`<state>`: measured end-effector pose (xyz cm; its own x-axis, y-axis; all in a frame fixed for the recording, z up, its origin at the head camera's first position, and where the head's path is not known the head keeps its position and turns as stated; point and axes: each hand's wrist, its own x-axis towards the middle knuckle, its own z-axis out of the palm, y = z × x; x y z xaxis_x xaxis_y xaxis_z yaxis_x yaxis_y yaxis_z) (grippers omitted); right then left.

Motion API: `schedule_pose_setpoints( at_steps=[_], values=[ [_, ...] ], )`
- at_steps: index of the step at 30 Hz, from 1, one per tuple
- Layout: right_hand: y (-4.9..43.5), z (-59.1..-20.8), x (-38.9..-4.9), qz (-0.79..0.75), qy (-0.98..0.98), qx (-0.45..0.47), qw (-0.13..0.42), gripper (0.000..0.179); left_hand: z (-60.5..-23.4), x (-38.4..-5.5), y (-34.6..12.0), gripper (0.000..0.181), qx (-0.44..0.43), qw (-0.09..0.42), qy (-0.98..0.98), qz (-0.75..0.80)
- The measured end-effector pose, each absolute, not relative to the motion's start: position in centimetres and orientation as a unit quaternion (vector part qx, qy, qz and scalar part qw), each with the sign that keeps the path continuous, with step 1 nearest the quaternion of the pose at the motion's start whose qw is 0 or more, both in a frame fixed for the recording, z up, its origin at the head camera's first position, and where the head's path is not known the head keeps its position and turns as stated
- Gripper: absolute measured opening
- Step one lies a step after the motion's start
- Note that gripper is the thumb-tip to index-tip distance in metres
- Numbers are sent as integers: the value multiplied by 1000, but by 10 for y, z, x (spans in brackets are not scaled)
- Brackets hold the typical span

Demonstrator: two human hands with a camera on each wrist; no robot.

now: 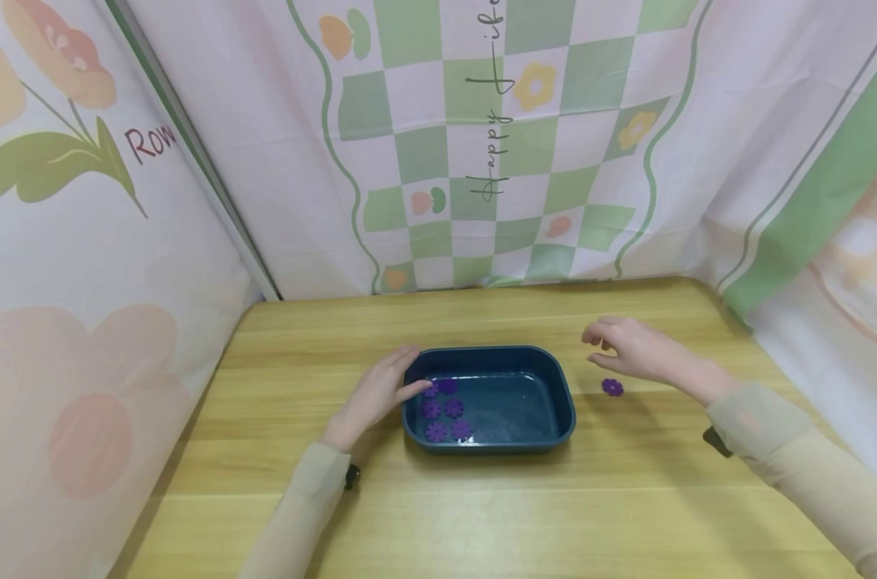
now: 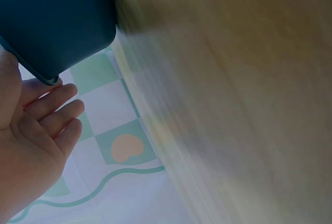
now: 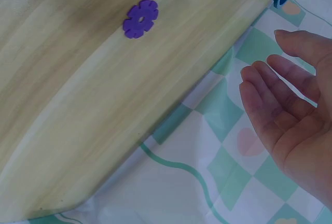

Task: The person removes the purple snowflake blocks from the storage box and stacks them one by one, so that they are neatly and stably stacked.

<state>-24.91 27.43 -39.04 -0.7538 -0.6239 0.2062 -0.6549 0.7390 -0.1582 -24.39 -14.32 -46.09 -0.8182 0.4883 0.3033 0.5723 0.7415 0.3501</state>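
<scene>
Left hand (image 1: pixel 373 396) fingers pinch dark-blue rectangular plastic tray (image 1: pixel 521 410), likely steadying it; right hand (image 1: pixel 632 351) fingers, empty, loosely parted near purple flower-shaped disc (image 1: pixel 609 387).

Both wrist views cut off the dark blue tray (image 2: pixel 57 19).

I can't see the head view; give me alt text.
An empty right hand hovers near a purple flower-shaped disc on a wooden table. The left hand holds the left rim of a dark blue tray with six similar discs at its left end.
</scene>
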Motion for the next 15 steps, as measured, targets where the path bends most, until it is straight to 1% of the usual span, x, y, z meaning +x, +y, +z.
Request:
schedule_pose_setpoints(
  at_steps=[10, 15],
  values=[
    [265, -384, -252, 105, -928, 351, 72, 21, -463, -245, -143, 67, -287, 94, -929, -212],
    [261, -380, -253, 103, -923, 362, 84, 20, -463, -244, -143, 66, -288, 99, -927, -217]
  ],
)
